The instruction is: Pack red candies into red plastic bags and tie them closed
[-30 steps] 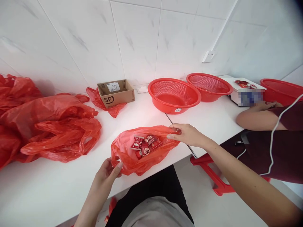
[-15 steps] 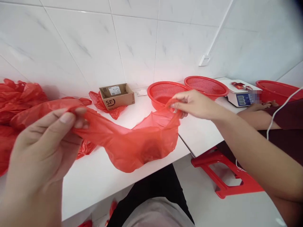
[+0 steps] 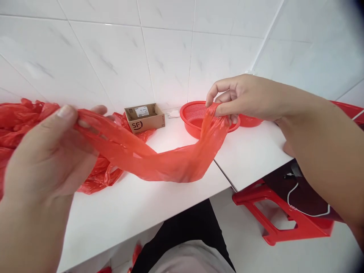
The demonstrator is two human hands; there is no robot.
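1. The left hand (image 3: 48,159) pinches one end of the red plastic bag (image 3: 159,165), fingers (image 3: 62,115) closed on it.
2. The right hand (image 3: 244,98) grips the other end.
3. The bag sags between them above the white surface (image 3: 136,208).

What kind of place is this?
Probably a small packing workroom: on the white table lie a heap of red plastic bags, a red mesh basket and an SF cardboard box.
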